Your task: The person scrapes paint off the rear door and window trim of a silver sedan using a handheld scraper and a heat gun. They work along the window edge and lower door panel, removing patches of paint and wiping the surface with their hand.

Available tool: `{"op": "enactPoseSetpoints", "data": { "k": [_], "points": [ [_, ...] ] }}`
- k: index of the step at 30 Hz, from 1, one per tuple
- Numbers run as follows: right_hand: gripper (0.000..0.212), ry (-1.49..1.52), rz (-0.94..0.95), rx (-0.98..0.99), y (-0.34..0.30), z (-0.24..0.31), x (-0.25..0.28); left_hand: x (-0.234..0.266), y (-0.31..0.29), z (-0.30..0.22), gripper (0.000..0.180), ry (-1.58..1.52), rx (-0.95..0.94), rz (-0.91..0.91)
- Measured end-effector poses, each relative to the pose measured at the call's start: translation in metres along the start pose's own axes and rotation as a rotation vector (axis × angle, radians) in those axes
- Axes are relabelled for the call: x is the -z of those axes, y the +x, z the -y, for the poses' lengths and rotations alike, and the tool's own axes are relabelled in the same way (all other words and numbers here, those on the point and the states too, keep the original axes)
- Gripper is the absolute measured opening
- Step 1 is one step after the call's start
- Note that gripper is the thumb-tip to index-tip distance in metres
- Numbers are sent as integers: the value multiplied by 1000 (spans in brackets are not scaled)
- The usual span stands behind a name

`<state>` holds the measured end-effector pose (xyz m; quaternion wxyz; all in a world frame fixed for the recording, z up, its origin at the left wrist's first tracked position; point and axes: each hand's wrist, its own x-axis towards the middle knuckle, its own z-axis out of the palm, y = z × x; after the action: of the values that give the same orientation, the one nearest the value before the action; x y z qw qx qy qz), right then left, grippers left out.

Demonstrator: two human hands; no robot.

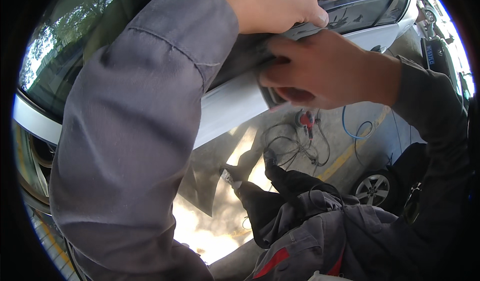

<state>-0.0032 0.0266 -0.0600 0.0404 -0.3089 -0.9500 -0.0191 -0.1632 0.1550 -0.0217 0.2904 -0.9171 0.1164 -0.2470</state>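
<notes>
My left hand (280, 3) reaches across the top of the view to the side of a white car (232, 106), by its dark window (367, 16). Its fingers are apart and bent at the tips, and I see nothing held in them. Just below it, my right hand (330, 71) is at the lower edge of the window, slightly smeared by motion. The fingers of this hand are curled closed. A dark piece with a pale edge (272, 98) shows under them, its kind partly hidden.
On the concrete floor lies a red and black power tool (306, 121) among looped dark cables (285, 143). A blue hose (350, 128) curls beside a yellow line (335, 166). A wheel (372, 188) is at lower right. Another vehicle (440, 56) stands at far right.
</notes>
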Motion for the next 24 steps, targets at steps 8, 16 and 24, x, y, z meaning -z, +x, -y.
{"op": "enactPoseSetpoints", "data": {
  "k": [8,16,24],
  "points": [
    [29,47,1,-39,-10,-2,-2,-1,1,-2,11,4,19,40],
    [40,73,66,-28,-23,-13,7,16,-1,-2,11,-79,48,129],
    [34,46,59,-55,-26,-13,1,3,2,-3,9,-83,26,95]
  ]
}}
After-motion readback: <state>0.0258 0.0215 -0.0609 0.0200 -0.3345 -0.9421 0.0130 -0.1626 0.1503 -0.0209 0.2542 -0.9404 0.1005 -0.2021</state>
